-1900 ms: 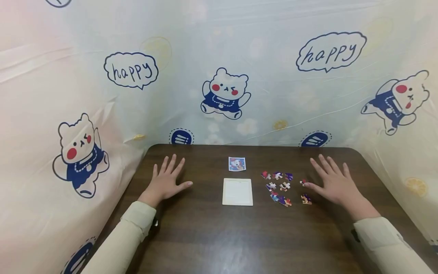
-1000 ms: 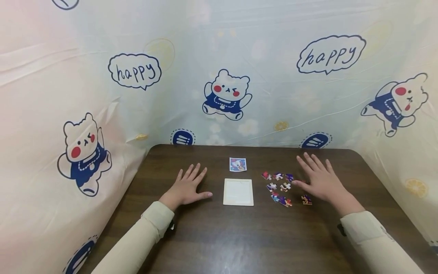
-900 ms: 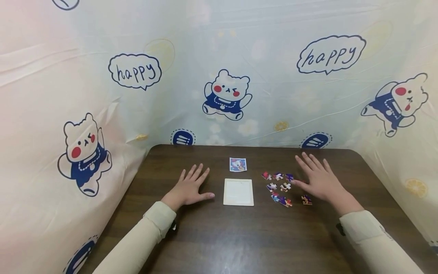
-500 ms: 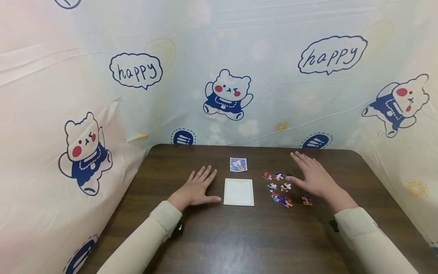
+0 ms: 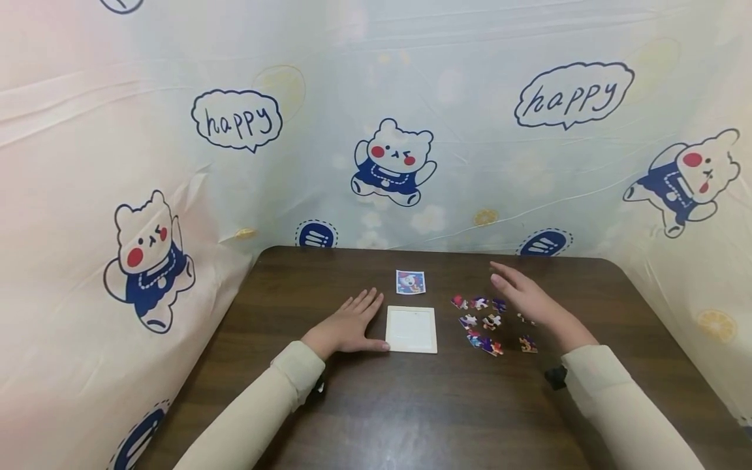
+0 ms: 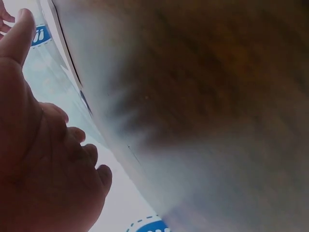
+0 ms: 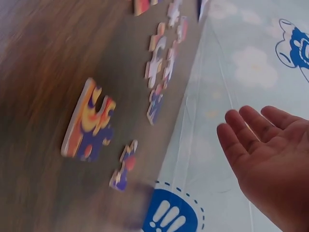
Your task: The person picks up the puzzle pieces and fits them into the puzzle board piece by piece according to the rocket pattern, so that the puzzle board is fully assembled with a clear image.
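Puzzle pieces (image 5: pixel 492 322): here they are, loose on the dark table (image 5: pixel 411 411), right of the white frame (image 5: pixel 410 329); I judge them light, stiff and thin, with the knobs the parts likeliest to bend or chip.
Piece grip: I'd want finger and thumb pinching opposite side edges; flat as they lie, there's little to get under, so one could slide before it lifts.
Yellow-and-purple piece (image 7: pixel 89 123): off by itself at the near right, chunky in my wrist view, straight outer edges; to me, the friendliest hold of the lot.
Right hand (image 5: pixel 531 301): up over the table beside the pieces, fingers straight and close together, pinching nothing.
Frame handling: rigid and light by the look of it, apt to skate on that glossy top if bumped; I'd steady it by the raised rim.
Left hand (image 5: pixel 346 326): fingers fanned out, thumb at the frame's near left corner, seemingly touching, though I can't swear to contact; nothing gripped.
Picture card (image 5: pixel 410 282): flat beyond the frame, probably flimsy paper.
Printed curtain (image 5: pixel 470 85): bears and "happy" bubbles behind it all.
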`<state>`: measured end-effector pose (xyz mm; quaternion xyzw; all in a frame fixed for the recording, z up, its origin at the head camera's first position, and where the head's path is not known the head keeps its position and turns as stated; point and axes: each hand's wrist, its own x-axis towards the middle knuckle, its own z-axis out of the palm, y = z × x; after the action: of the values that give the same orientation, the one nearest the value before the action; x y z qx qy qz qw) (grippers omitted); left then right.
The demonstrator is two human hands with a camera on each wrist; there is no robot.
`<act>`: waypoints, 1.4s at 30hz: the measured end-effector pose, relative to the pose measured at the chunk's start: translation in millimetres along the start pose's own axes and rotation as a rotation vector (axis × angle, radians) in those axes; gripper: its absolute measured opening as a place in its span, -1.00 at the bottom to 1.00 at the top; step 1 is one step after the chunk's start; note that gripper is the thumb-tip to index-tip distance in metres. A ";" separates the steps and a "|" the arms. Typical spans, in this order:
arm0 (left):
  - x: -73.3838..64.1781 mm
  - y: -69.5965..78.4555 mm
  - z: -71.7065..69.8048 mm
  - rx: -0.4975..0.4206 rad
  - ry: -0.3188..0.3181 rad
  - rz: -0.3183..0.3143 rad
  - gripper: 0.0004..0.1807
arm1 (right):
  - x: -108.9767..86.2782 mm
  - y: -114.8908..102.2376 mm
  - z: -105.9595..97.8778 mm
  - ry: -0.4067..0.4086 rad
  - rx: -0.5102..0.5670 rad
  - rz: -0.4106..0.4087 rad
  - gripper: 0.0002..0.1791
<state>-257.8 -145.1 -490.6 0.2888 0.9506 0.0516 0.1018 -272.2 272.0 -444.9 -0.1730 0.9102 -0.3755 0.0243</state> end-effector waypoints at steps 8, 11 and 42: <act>7.0 2.1 3.0 -0.040 -0.028 0.021 0.33 | 12.8 0.1 3.2 -0.048 0.239 0.035 -0.25; 9.0 2.6 3.4 -0.060 -0.036 0.030 0.34 | 17.7 -1.1 4.2 -0.064 0.279 0.067 -0.19; 16.9 12.7 6.3 -0.059 -0.138 0.001 0.32 | 52.5 5.1 35.2 -0.228 0.398 0.240 -0.02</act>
<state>-263.2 -124.9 -497.5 0.2890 0.9392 0.0594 0.1756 -316.9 234.1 -469.2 -0.0965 0.8239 -0.5196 0.2046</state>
